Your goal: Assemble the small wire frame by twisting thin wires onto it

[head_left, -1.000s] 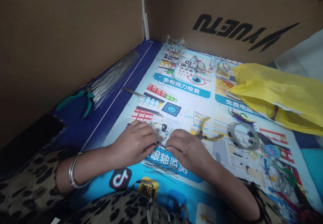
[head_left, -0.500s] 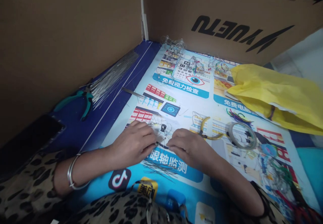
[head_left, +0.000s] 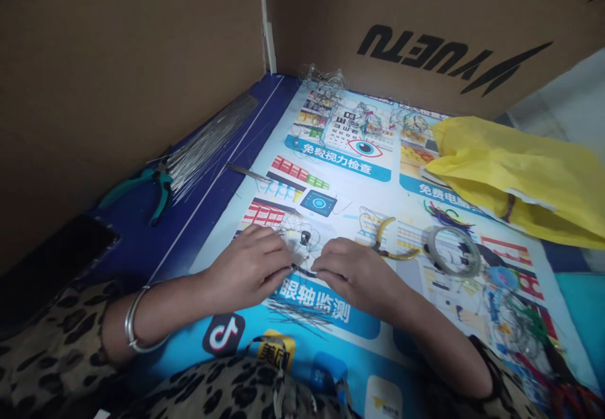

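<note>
Thin looped wire (head_left: 299,233) with a small dark piece in it lies between my two hands over the printed sheet. My left hand (head_left: 253,261) is closed, thumb and fingers pinched at the near left side of the wirework. Opposite it, my right hand (head_left: 352,274) pinches at the right side. A short dark strand spans the gap between the fingertips. The exact spots held are hidden by the fingers. Just below my hands rests a small pile of short wires (head_left: 300,315). Yellow-handled pliers (head_left: 394,246) lie open beyond my right hand.
Teal-handled pliers (head_left: 158,186) and a bundle of straight wires (head_left: 212,145) lie at the left, with tweezers (head_left: 248,172) nearby. Cardboard walls (head_left: 425,3) stand behind. At the right are a tape roll (head_left: 431,249), a yellow bag (head_left: 515,160) and tangled coloured wires (head_left: 524,327).
The camera view has shifted very slightly. Both hands keep nearly the same pinching position around the wirework.
</note>
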`<state>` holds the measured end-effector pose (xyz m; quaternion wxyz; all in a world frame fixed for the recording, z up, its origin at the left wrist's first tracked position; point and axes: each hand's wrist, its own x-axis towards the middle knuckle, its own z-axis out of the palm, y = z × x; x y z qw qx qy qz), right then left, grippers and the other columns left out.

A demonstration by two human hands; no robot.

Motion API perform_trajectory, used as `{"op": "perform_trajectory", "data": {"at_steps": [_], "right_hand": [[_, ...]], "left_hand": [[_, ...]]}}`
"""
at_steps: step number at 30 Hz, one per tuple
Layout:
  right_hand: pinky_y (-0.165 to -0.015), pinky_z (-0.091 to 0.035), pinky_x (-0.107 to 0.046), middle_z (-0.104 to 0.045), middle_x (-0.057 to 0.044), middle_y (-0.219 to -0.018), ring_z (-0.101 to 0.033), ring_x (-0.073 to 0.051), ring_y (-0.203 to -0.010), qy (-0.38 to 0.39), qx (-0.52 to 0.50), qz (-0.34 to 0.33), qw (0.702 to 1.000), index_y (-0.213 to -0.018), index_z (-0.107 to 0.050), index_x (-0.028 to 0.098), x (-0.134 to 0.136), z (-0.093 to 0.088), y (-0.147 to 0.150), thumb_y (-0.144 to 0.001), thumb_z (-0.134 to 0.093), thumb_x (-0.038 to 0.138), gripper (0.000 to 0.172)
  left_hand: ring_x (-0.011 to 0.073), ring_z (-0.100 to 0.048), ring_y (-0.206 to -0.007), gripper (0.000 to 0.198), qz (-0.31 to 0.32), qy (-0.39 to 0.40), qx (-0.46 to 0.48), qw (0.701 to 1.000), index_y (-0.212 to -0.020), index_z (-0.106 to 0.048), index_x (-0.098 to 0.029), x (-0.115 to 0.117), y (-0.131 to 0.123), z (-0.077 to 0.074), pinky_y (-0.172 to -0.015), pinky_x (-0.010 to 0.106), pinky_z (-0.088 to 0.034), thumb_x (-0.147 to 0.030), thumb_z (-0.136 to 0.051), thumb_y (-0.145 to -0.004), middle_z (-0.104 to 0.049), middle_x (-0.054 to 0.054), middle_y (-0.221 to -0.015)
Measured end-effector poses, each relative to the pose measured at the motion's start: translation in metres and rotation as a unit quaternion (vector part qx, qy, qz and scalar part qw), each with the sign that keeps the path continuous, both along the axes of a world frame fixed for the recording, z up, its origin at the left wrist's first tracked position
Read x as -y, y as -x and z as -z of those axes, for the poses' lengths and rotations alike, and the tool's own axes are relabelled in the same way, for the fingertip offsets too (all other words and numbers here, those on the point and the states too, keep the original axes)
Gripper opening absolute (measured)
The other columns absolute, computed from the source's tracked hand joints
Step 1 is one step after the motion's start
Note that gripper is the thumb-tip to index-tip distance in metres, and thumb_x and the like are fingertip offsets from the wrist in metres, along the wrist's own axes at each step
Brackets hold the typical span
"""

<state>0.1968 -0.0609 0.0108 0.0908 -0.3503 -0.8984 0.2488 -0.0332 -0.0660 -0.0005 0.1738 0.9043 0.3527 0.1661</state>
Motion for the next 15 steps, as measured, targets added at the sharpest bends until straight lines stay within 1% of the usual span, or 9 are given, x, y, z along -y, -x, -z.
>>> {"op": "perform_trajectory", "data": {"at_steps": [12, 15], "right_hand": [[-0.071, -0.040, -0.028, -0.061, -0.005, -0.080, -0.053, -0.016, -0.081, 0.009, 0.011, -0.003, 1.000, -0.089, -0.066, 0.019, -0.0004, 0.0000, 0.0007, -0.090, -0.042, 0.022, 0.024], [-0.072, -0.040, -0.028, -0.062, -0.005, -0.081, -0.054, -0.016, -0.082, 0.007, 0.011, -0.002, 1.000, -0.089, -0.065, 0.019, 0.0001, 0.0000, 0.0005, -0.089, -0.042, 0.021, 0.023]], "left_hand": [[0.0177, -0.046, -0.079, 0.015, 0.008, 0.004, 0.006, 1.000, -0.086, -0.061, -0.020, -0.0012, 0.0009, -0.0002, -0.072, 0.031, -0.033, -0.024, -0.046, -0.088, -0.057, 0.003, -0.079], [0.0179, -0.046, -0.079, 0.016, 0.008, 0.008, 0.003, 1.000, -0.085, -0.061, -0.020, -0.0008, 0.0010, 0.0002, -0.072, 0.031, -0.033, -0.024, -0.046, -0.088, -0.056, 0.003, -0.079]]}}
